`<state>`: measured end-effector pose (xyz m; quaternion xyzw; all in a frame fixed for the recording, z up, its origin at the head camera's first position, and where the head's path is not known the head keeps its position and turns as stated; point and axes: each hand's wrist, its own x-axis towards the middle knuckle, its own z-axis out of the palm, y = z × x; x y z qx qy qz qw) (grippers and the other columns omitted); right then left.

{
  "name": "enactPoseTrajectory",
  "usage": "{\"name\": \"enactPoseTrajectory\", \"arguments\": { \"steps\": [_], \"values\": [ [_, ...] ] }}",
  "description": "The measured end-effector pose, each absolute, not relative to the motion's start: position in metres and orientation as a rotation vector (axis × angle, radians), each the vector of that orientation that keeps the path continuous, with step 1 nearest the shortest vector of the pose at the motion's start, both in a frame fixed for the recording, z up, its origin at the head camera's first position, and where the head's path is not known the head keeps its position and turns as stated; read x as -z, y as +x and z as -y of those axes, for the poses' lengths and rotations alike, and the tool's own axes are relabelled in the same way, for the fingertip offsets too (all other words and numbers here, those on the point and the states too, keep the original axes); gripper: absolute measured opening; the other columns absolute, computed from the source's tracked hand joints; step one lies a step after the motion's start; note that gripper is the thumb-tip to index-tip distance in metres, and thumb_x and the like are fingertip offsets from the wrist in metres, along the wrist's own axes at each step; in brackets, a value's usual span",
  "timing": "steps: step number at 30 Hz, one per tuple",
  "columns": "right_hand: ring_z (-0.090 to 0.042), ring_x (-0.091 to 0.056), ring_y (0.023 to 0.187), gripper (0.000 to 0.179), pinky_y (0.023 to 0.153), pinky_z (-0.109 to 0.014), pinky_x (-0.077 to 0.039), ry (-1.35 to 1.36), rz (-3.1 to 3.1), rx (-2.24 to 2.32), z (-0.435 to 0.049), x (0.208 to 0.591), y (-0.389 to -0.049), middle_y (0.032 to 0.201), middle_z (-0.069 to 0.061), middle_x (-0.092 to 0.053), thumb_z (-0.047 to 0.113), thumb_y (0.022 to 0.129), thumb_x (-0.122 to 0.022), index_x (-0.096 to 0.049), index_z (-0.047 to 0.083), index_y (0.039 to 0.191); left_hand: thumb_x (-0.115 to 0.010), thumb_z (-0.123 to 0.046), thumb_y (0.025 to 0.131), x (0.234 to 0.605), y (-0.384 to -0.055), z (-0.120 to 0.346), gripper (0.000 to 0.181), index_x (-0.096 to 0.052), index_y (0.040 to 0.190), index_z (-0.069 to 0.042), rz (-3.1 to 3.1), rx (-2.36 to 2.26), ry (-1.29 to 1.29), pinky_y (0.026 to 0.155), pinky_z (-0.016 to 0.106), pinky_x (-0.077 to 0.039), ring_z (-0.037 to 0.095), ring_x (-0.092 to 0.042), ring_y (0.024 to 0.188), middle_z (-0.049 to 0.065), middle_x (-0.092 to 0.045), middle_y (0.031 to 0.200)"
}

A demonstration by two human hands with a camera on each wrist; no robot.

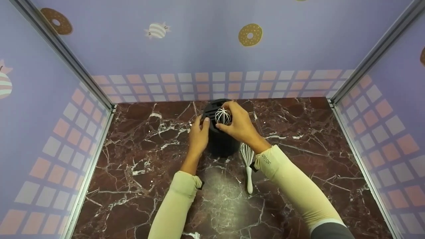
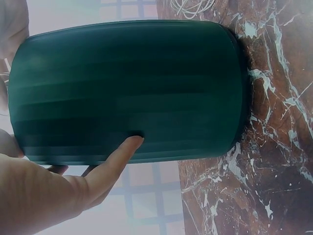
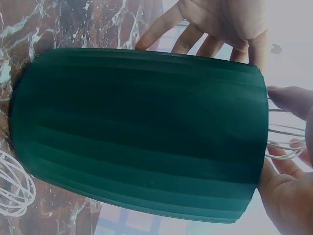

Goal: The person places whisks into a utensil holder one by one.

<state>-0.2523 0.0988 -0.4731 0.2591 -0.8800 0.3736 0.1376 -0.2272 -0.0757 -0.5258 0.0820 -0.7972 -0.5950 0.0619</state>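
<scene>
In the head view, a dark green ribbed utensil holder [image 1: 223,146] with a slotted black top stands upright near the back wall. My left hand [image 1: 199,136] holds its left side, thumb at the top rim and fingers along the wall; the left wrist view shows one fingertip against the green side [image 2: 127,93]. Over the top, my right hand [image 1: 241,122] pinches the rounded wire head of a whisk [image 1: 222,116] between thumb and fingers. The right wrist view has those wires [image 3: 286,131] rising above the rim, the handle hidden. Another whisk [image 1: 249,171] lies right of the holder.
Under everything is a dark red marbled tabletop [image 1: 139,189] with white veins. Patterned purple panels close it in at the back [image 1: 206,49], left and right, with metal strips along their edges. The lying whisk's pale handle points toward the front, close by the right sleeve [image 1: 292,186].
</scene>
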Motion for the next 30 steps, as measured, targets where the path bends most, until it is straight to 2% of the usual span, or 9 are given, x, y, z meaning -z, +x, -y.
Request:
{"name": "enactPoseTrajectory", "arguments": {
  "steps": [8, 16, 23, 27, 30],
  "values": [
    [-0.029, -0.062, 0.108, 0.067, 0.097, -0.044, -0.052, 0.802, 2.611, -1.001, -0.098, 0.473, -0.25, 0.116, -0.014, -0.063, 0.033, 0.078, -0.091, -0.055, 0.002, 0.125, -0.046, -0.045, 0.107, 0.526, -0.226, 0.077, 0.061, -0.044, 0.154, -0.008, 2.456, 1.773, 0.254, 0.11, 0.05, -0.046, 0.037, -0.055, 0.135, 0.018, -0.051, 0.151],
    [-0.027, -0.062, 0.111, 0.075, 0.099, -0.042, -0.053, 0.802, 2.623, -1.006, -0.1, 0.475, -0.248, 0.12, -0.013, -0.063, 0.04, 0.074, -0.092, -0.054, 0.004, 0.128, -0.045, -0.047, 0.106, 0.526, -0.226, 0.078, 0.059, -0.046, 0.153, -0.011, 2.469, 1.758, 0.255, 0.111, 0.049, -0.046, 0.036, -0.055, 0.136, 0.017, -0.051, 0.151],
    [-0.028, -0.062, 0.119, 0.084, 0.1, -0.036, -0.056, 0.804, 2.634, -1.282, -0.115, 0.466, -0.24, 0.129, -0.013, -0.059, 0.043, 0.071, -0.092, -0.052, 0.005, 0.134, -0.046, -0.046, 0.106, 0.527, -0.227, 0.077, 0.059, -0.046, 0.153, -0.009, 2.448, 1.764, 0.256, 0.11, 0.047, -0.046, 0.035, -0.058, 0.133, 0.017, -0.054, 0.148],
    [-0.028, -0.063, 0.12, 0.075, 0.1, -0.034, -0.056, 0.726, 2.571, -1.442, -0.136, 0.461, -0.234, 0.128, -0.012, -0.062, 0.044, 0.077, -0.088, -0.054, 0.005, 0.132, -0.047, -0.044, 0.106, 0.527, -0.227, 0.076, 0.058, -0.047, 0.152, -0.008, 2.434, 1.765, 0.26, 0.111, 0.046, -0.046, 0.034, -0.058, 0.132, 0.018, -0.055, 0.147],
    [-0.028, -0.067, 0.11, 0.059, 0.093, -0.038, -0.058, 0.634, 2.477, -1.436, -0.156, 0.462, -0.23, 0.12, -0.011, -0.068, 0.039, 0.087, -0.081, -0.058, 0.003, 0.127, -0.047, -0.043, 0.106, 0.527, -0.226, 0.077, 0.056, -0.048, 0.151, -0.01, 2.436, 1.763, 0.264, 0.112, 0.047, -0.045, 0.034, -0.058, 0.133, 0.018, -0.054, 0.148]
  ]
}}
